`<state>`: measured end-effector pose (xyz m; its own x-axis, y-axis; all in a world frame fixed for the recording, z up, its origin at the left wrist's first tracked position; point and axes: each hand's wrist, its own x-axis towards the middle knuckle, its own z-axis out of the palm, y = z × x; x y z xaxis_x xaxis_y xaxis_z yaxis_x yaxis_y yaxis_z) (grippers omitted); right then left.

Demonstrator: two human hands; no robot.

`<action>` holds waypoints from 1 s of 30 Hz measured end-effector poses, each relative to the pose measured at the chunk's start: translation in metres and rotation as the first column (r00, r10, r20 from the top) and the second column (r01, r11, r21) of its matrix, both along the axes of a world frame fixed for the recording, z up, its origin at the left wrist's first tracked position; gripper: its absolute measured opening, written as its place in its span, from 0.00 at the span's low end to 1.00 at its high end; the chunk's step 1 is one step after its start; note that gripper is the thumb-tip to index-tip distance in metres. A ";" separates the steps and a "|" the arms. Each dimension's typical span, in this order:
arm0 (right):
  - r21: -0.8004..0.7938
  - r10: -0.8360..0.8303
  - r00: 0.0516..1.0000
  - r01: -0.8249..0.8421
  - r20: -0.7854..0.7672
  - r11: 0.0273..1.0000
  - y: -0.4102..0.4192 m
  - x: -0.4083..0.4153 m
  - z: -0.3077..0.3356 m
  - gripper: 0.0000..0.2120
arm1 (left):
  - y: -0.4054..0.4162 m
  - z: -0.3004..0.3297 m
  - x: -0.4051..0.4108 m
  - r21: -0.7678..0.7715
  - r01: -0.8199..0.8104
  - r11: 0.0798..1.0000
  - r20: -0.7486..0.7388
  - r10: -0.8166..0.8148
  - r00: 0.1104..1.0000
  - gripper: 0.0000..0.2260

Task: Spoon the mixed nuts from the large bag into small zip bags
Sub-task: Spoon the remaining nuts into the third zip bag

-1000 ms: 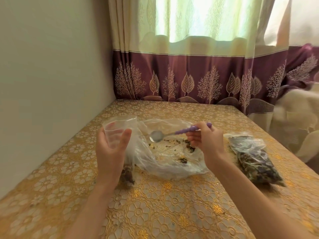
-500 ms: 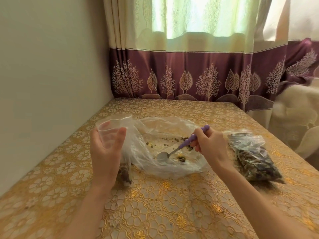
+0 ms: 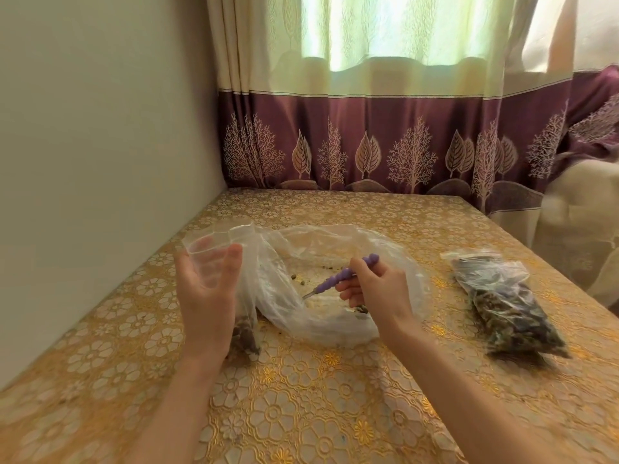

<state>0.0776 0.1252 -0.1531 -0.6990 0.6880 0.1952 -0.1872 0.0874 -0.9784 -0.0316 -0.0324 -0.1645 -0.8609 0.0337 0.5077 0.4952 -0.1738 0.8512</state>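
Note:
A large clear plastic bag [image 3: 321, 252] lies open in the middle of the table with a few nuts and crumbs left inside. My right hand [image 3: 375, 293] grips a spoon with a purple beaded handle [image 3: 341, 274], its bowl dipped down inside the large bag and hidden by the plastic. My left hand [image 3: 207, 289] holds a small zip bag [image 3: 231, 262] upright by its open mouth, thumb on the near side and fingers behind. A little heap of nuts sits in that small bag's bottom corner [image 3: 244, 336].
A filled zip bag of dark mixed nuts [image 3: 505, 303] lies on the right of the gold flowered tablecloth [image 3: 301, 396]. A wall runs along the table's left edge and a curtain [image 3: 368, 145] hangs behind it. A cream cloth-covered seat [image 3: 582, 212] stands at the right.
My right hand has lowered the spoon from beside the small bag's mouth down into the large bag, and the bowl is now under the plastic. The left hand keeps holding the small bag.

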 end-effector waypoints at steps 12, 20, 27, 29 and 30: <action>-0.294 0.097 0.993 -0.073 0.065 0.953 0.005 0.005 -0.002 0.20 | 0.000 0.001 0.002 -0.030 -0.001 1.000 -0.012 0.001 1.000 0.21; -0.286 -0.067 0.998 0.059 -0.019 0.956 0.015 0.014 0.010 0.14 | 0.004 0.002 0.007 -0.126 0.062 0.990 -0.046 -0.069 0.997 0.22; -0.222 -0.174 0.976 0.143 -0.128 0.964 0.024 0.014 0.044 0.16 | 0.002 0.002 0.009 -0.112 0.139 0.984 0.025 -0.137 0.990 0.33; -0.217 -0.177 0.970 0.139 -0.166 0.966 0.024 0.014 0.057 0.15 | 0.003 0.002 0.009 -0.148 0.152 0.977 0.026 -0.150 0.988 0.34; -0.219 -0.171 0.968 0.129 -0.184 0.967 0.023 0.013 0.064 0.15 | 0.003 0.002 0.010 -0.164 0.163 0.973 0.030 -0.161 0.987 0.33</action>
